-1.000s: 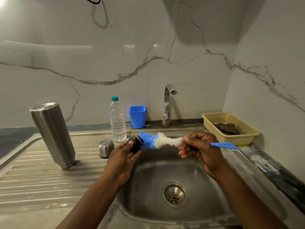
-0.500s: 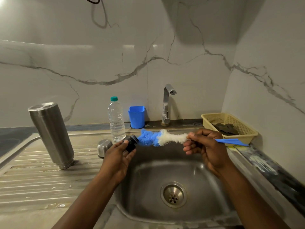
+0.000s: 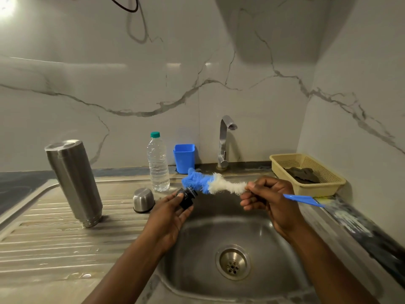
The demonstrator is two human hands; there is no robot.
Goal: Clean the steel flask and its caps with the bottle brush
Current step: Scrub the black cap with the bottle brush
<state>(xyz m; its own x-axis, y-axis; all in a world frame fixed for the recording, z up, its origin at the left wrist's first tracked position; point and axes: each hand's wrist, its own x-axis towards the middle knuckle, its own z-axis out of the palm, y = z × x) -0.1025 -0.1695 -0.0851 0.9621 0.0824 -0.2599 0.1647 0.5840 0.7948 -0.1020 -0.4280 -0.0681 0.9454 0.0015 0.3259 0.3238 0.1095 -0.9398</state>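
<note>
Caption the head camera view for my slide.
Over the sink, left hand holds the black cap while right hand holds the bottle brush against it.

Both your forearms reach forward, bare, converging slightly. Your left hand (image 3: 172, 213) grips a black cap (image 3: 186, 198) at its fingertips. Your right hand (image 3: 270, 201), level with it and apart, has its fingers curled round the bottle brush (image 3: 215, 184).

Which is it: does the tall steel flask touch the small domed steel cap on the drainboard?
Apart. The head view shows bare ribbed drainboard between the steel flask and the steel cap.
</note>
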